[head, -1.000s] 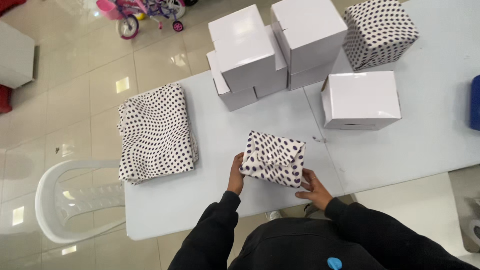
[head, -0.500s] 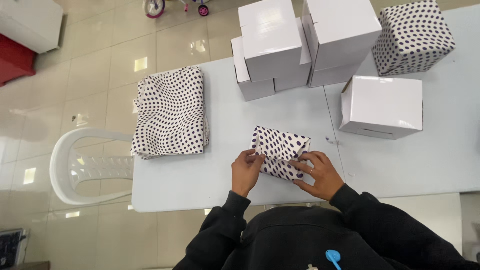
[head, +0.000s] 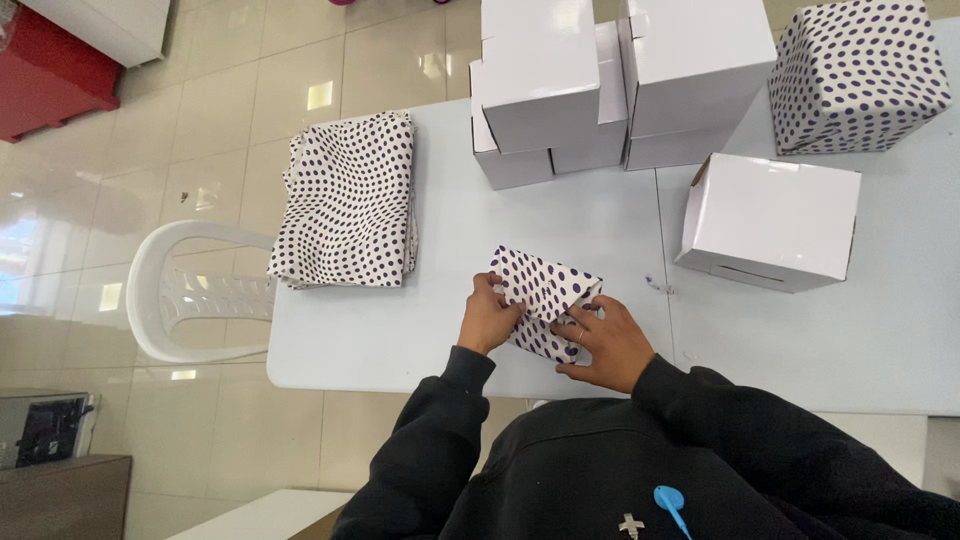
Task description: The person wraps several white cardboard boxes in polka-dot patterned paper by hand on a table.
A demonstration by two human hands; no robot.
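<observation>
- Pressing down on a small box wrapped in dotted paper, we are working at the near edge of the white counter.
- Our left hand is gripping the box's left side, its fingers curled against the paper.
- Our right hand is lying over the lower right part of the box, fingers spread flat and holding the paper down.
- A paper flap is sticking out at the box's right end, just above our right hand.
- A stack of dotted wrapping sheets is lying to the left, well apart from the box.
- Plain white boxes are standing in a pile at the far side, and a single white box is sitting to the right.
- A finished dotted box is standing in the far right corner.
- A white plastic chair is standing beside the counter's left end.
</observation>
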